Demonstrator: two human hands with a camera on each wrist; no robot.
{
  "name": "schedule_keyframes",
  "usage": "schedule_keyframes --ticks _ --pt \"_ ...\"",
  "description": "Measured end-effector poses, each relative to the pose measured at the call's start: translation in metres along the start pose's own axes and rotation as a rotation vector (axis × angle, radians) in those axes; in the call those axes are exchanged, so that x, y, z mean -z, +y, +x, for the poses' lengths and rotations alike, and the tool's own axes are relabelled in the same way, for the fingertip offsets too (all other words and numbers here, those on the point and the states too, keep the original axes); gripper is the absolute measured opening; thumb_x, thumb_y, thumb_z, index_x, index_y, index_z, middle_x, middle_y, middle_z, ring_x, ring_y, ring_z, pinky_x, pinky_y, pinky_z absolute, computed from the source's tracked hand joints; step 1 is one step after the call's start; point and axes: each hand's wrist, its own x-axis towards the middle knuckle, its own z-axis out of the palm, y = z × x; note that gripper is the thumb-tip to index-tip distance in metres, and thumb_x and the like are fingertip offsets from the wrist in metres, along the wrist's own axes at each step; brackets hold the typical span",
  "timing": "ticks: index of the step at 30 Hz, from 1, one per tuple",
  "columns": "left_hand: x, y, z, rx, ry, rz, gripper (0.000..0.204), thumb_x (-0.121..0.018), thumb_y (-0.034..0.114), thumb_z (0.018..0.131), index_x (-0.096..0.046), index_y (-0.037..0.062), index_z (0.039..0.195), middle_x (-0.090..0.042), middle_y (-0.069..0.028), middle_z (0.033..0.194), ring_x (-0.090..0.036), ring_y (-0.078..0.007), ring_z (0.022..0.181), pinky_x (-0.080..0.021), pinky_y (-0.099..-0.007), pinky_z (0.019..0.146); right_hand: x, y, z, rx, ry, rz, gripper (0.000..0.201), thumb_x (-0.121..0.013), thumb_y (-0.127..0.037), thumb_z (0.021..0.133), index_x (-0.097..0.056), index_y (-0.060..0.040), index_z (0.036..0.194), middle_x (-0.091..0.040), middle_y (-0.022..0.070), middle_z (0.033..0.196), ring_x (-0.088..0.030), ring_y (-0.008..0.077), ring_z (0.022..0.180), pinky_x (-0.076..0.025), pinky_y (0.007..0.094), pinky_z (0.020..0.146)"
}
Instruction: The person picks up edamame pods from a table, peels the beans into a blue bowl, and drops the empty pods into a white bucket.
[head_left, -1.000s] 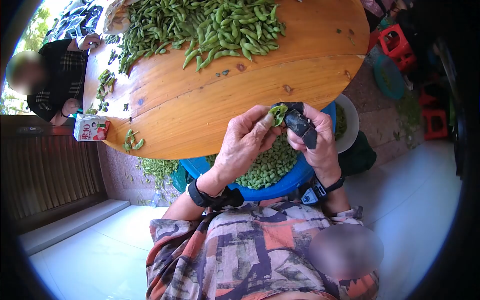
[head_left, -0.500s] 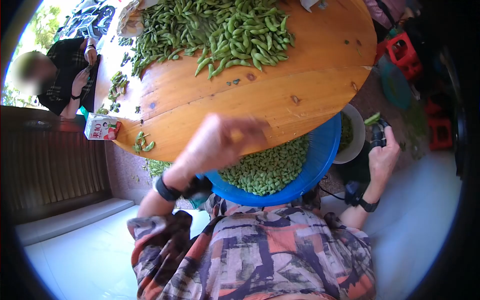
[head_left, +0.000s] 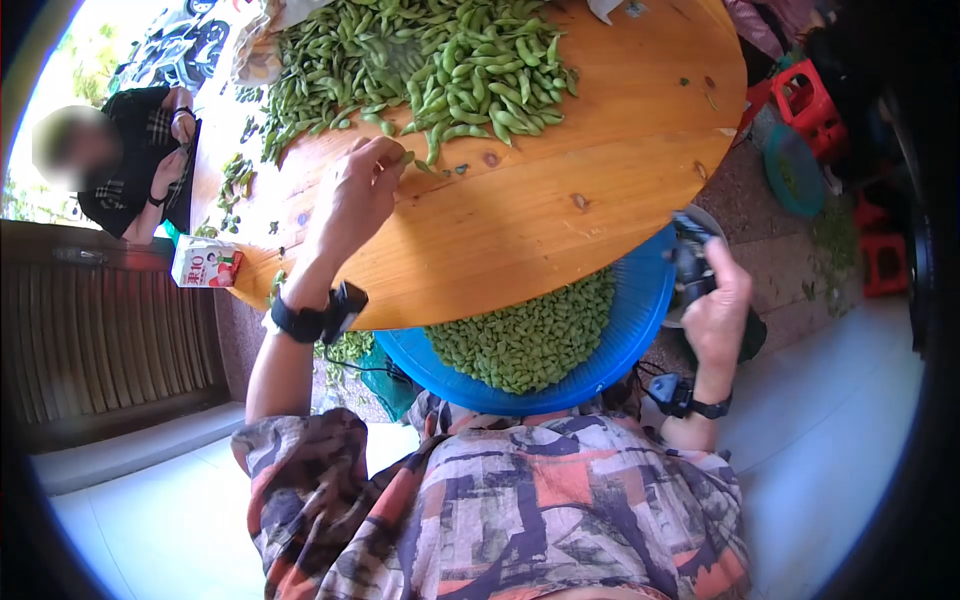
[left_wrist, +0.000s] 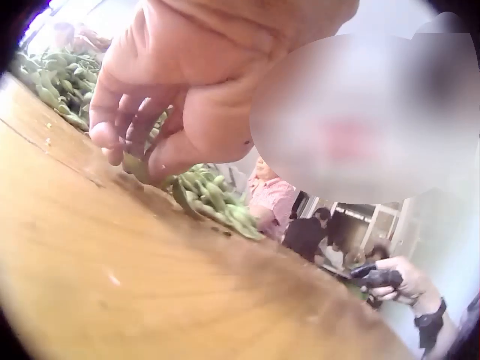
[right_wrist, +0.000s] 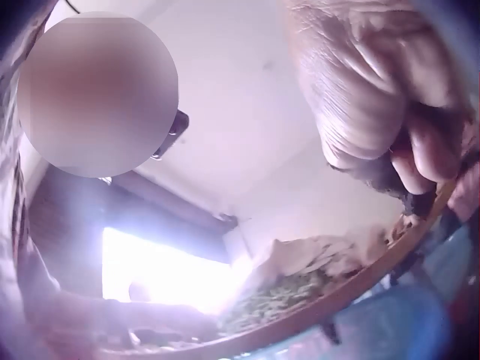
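My left hand (head_left: pixel 355 195) reaches over the wooden table to the near edge of a heap of green soybean pods (head_left: pixel 480 75). Its thumb and fingertips pinch one pod (left_wrist: pixel 135 168), close over the wood in the left wrist view. To the right of the blue basin (head_left: pixel 640 335), my right hand (head_left: pixel 718 315) hovers by a pale bowl (head_left: pixel 703 218), which it partly hides. Black coverings (head_left: pixel 690 262) wrap its thumb and a finger; its fingers are loosely bent, with no pod showing in them. Shelled green beans (head_left: pixel 525 345) fill the basin beneath the table edge.
A white and red carton (head_left: pixel 205 263) stands at the table's left edge. Another person (head_left: pixel 140 160) sits beyond it, hands together. Red stools (head_left: pixel 808 108) and a teal basin (head_left: pixel 793 170) are on the floor at right. Scattered pods (head_left: pixel 235 190) lie on the table's left side.
My hands were together over the basin at an opened pod, then parted. The right swung out right with a pod and came back without it showing; the left moved to the heap and pinched a pod.
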Motion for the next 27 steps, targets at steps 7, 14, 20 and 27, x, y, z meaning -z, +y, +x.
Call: schedule_keyframes --ticks 7,14,20,27 --pt "-0.028 0.091 -0.057 0.212 -0.132 -1.329 0.007 -0.057 0.003 0.096 -0.056 0.0003 0.102 -0.06 -0.0049 0.078 -0.056 -0.0092 0.062 -0.044 -0.0213 0.053 -0.064 -0.057 0.005 -0.274 -0.523 0.949 0.037 -0.053 -0.016 0.094 -0.059 0.0019 0.126 -0.053 -0.0046 0.068 -0.045 0.0008 0.055 -0.037 0.017 0.049" --pt "-0.062 0.115 -0.078 0.104 0.079 -1.043 0.009 -0.057 -0.004 0.093 -0.053 -0.0006 0.1 -0.061 -0.0042 0.081 -0.056 -0.0076 0.064 -0.044 -0.0206 0.054 -0.074 -0.049 0.0 -0.387 -0.592 1.139 0.033 -0.053 -0.015 0.094 -0.058 0.0042 0.12 -0.048 -0.005 0.067 -0.043 0.0016 0.053 -0.035 0.0175 0.048" --pt "-0.066 0.114 -0.083 -0.039 0.208 -0.69 0.013 -0.06 -0.007 0.091 -0.053 -0.0027 0.101 -0.062 -0.0054 0.083 -0.059 -0.008 0.069 -0.049 -0.0212 0.059 -0.073 -0.046 0.002 -0.336 -0.615 1.029 0.025 -0.047 -0.014 0.095 -0.061 0.0025 0.108 -0.048 -0.005 0.067 -0.044 0.002 0.053 -0.034 0.0177 0.047" --pt "-0.066 0.118 -0.081 0.028 0.163 -0.983 0.025 -0.059 -0.005 0.091 -0.047 -0.0008 0.113 -0.064 -0.0085 0.085 -0.058 -0.0105 0.061 -0.047 -0.0223 0.052 -0.07 -0.044 0.001 -0.351 -0.603 1.094 0.021 -0.046 -0.013 0.095 -0.062 0.0006 0.1 -0.049 -0.0037 0.063 -0.045 0.0023 0.052 -0.033 0.0181 0.045"
